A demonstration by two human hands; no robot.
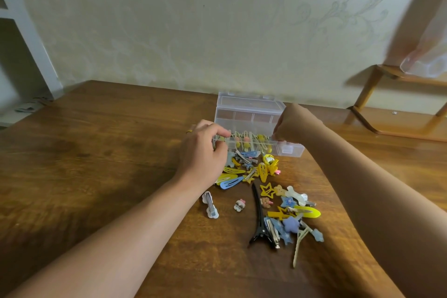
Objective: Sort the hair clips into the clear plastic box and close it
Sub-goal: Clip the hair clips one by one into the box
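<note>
Gripping the left end of the clear plastic box [251, 123]: left hand [205, 150], fingers curled over the front wall, thumb on the outside. Ring on one finger. Right hand [289, 126] curled down at the right end of the same front wall, fingertips hidden behind the knuckles; pinching the rim or something inside, cannot tell which. Box near the far edge of the desk [96, 152], close to the wall, lid standing open behind the tray. Several clips lying in the front compartments, yellow and pink bits visible through the plastic. Loose hair clips [249, 169] heaped just in front of the box, more scattered toward the near edge. Long black claw clip [260, 222] among them. White clip [210, 205] lying apart, beside the left forearm.
</note>
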